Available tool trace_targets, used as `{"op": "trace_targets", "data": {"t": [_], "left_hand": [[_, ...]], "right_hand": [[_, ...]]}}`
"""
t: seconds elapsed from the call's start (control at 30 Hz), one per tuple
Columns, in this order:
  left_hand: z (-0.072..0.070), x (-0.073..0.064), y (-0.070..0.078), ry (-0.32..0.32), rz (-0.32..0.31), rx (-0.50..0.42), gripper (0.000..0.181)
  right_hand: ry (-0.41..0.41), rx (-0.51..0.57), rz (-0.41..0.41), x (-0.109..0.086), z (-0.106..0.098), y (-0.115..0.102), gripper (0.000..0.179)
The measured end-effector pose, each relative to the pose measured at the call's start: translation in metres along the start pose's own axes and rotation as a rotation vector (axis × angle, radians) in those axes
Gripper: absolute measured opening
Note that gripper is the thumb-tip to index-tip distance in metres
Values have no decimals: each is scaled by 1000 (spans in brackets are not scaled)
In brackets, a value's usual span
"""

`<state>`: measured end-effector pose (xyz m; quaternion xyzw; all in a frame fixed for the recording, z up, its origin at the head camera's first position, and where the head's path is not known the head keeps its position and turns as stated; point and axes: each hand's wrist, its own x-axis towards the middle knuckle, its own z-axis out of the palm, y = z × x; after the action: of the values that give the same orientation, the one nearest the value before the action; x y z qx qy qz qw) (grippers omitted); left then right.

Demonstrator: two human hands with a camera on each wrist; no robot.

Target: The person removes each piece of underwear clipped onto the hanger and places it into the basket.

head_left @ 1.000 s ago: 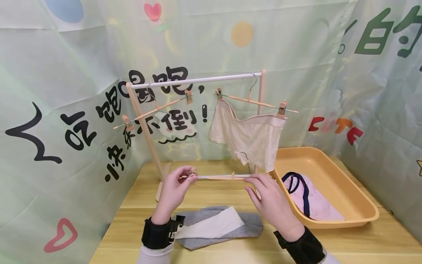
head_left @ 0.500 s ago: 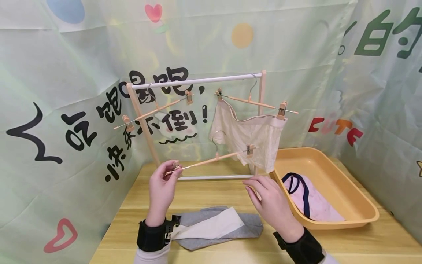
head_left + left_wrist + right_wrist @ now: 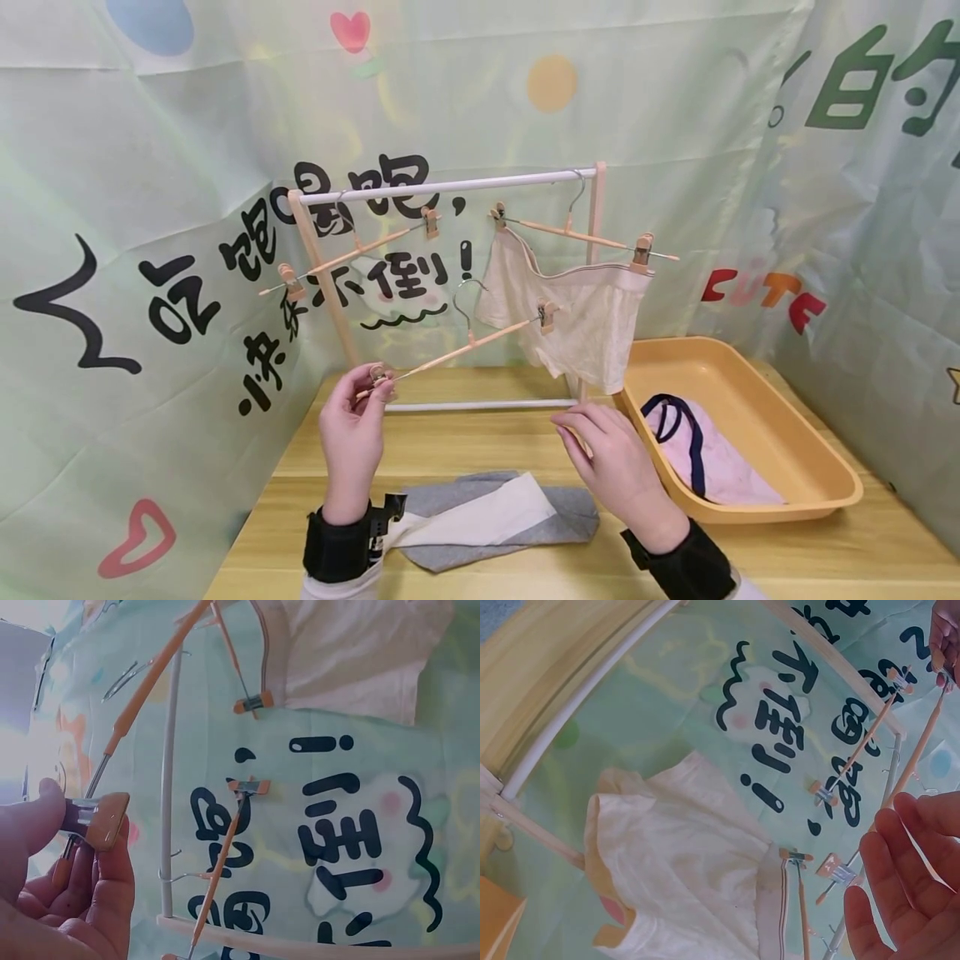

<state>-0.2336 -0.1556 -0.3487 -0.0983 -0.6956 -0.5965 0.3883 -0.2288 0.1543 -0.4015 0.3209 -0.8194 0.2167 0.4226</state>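
In the head view my left hand (image 3: 352, 433) pinches a clip hanger (image 3: 471, 343) by its left end. The hanger slants up to the right, its metal hook on top and its far clip (image 3: 547, 317) in front of the beige shorts (image 3: 585, 321). From the left wrist, the thumb and fingers hold the near clip (image 3: 109, 821). My right hand (image 3: 611, 462) hovers at the lower right, fingers loosely bent and holding nothing. The right wrist view shows its spread fingers (image 3: 889, 847) in front of the hanger. A grey-and-white folded garment (image 3: 517, 508) lies on the table between the forearms.
A small rack with a white top rail (image 3: 450, 190) stands behind the hands. On it hang a bare clip hanger (image 3: 358, 247) at left and the clipped shorts at right. A yellow tray (image 3: 780, 408) with a pink, navy-trimmed garment (image 3: 731, 467) stands at the right.
My left hand has moved left, tilting the hanger from level so its right end rises from by my right hand. The hook now points up. The right hand has barely moved.
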Motion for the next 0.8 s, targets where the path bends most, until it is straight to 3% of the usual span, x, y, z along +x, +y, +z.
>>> {"op": "trace_targets", "data": {"t": [0.3, 0.53, 0.8], "left_hand": [[-6, 8, 3, 116, 16, -8, 28], [-13, 21, 16, 215, 37, -18, 30], [-19, 40, 29, 267, 53, -45, 31]], "right_hand": [[13, 14, -15, -1, 1, 0, 18], [-19, 2, -3, -3, 2, 1, 14], [-15, 11, -1, -2, 2, 0, 14]]}}
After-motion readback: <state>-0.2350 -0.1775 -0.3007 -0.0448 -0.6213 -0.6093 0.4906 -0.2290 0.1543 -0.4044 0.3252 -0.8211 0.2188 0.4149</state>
